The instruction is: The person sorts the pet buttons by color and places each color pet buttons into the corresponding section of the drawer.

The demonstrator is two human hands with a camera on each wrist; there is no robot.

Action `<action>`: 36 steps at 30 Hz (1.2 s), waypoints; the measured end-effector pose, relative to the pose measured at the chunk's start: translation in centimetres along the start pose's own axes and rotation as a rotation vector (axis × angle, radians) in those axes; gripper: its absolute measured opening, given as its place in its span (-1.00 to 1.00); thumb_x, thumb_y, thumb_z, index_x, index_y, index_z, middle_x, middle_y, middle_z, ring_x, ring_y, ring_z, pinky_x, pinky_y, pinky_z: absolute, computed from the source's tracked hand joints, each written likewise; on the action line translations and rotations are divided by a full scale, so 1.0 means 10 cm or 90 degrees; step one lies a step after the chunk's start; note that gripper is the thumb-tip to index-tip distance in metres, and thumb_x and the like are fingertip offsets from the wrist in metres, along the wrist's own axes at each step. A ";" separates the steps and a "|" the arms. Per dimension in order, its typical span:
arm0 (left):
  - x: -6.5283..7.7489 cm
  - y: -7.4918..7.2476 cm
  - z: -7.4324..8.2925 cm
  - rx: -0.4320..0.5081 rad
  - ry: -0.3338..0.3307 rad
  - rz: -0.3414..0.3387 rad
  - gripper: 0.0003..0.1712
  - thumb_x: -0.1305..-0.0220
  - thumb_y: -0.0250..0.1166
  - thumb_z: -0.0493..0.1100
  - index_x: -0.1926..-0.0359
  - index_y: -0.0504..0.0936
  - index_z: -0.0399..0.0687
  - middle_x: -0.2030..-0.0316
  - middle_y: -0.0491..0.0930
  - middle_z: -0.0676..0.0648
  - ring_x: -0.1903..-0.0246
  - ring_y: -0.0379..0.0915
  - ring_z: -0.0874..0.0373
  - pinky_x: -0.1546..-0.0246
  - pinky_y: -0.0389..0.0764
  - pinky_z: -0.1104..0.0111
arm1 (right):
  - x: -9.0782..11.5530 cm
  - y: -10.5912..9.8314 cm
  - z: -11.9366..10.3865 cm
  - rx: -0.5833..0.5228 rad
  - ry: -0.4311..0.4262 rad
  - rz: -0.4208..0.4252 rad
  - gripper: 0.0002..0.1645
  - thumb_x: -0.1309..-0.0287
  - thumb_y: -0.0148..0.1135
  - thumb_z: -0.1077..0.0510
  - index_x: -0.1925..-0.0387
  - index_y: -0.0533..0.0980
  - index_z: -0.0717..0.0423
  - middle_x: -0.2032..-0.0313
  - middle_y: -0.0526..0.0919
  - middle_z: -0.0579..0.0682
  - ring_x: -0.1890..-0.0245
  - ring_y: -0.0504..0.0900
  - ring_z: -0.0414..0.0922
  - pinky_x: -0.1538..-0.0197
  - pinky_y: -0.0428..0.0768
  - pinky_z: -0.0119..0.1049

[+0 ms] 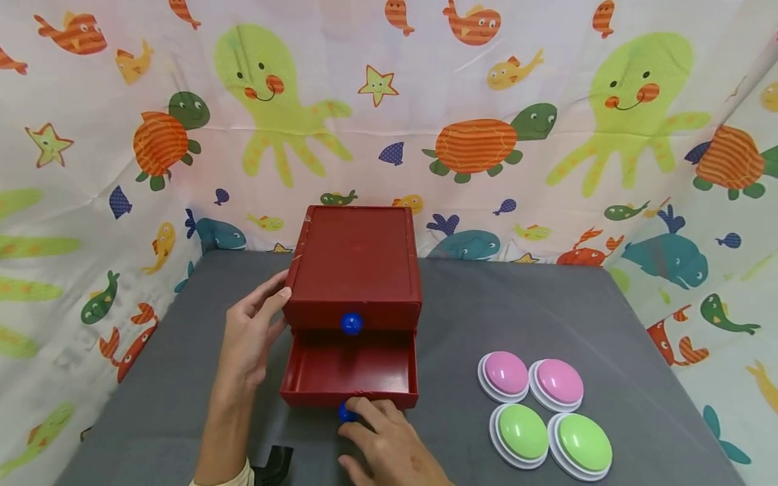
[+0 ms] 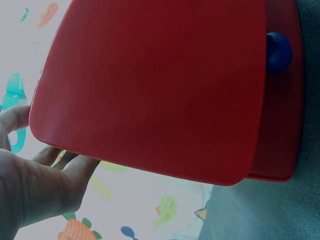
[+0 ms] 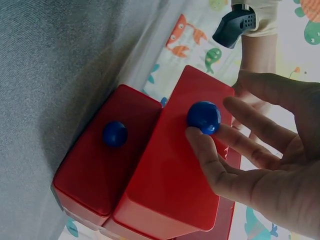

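Note:
A dark red drawer box (image 1: 355, 253) stands with its lower drawer (image 1: 352, 368) pulled out; the inside visible from above holds nothing. My left hand (image 1: 252, 331) touches the box's left side, its thumb near the front corner. In the left wrist view, fingers of the left hand (image 2: 42, 180) lie along the edge of the red panel (image 2: 160, 90). At the lower drawer's blue knob (image 1: 347, 412) is my right hand (image 1: 392, 442), fingers spread and loosely bent. In the right wrist view its fingertips meet a round blue knob (image 3: 203, 117), thumb apart.
The upper front carries another blue knob (image 1: 351, 324). To the right, two pink push buttons (image 1: 507, 372) sit behind two green ones (image 1: 523, 432), all on white bases. Behind the grey tabletop (image 1: 462, 297) hangs a sea-animal curtain (image 1: 377, 121).

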State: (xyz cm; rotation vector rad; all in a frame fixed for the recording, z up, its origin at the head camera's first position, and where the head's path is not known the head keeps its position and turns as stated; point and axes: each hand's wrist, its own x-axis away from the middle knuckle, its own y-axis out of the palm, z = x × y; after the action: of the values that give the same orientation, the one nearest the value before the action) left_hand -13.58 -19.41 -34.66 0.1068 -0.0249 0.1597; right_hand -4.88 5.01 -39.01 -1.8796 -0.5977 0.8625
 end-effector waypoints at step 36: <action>0.01 -0.01 0.03 -0.005 -0.011 -0.010 -0.35 -0.55 0.21 0.06 -0.54 0.37 0.00 -0.49 0.37 -0.06 -0.34 0.39 0.16 -0.12 0.65 0.57 | 0.27 -0.90 1.22 -0.098 0.348 -0.013 -0.43 -0.16 0.55 -0.01 -0.18 0.62 0.03 -0.10 0.62 0.17 -0.05 0.68 0.10 -0.03 0.76 0.04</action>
State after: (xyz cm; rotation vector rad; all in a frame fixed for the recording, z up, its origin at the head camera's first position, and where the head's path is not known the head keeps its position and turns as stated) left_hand -13.52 -19.56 -34.34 0.1004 -0.0421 0.1425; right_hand -12.96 17.59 -35.35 -2.1267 -0.3465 0.2644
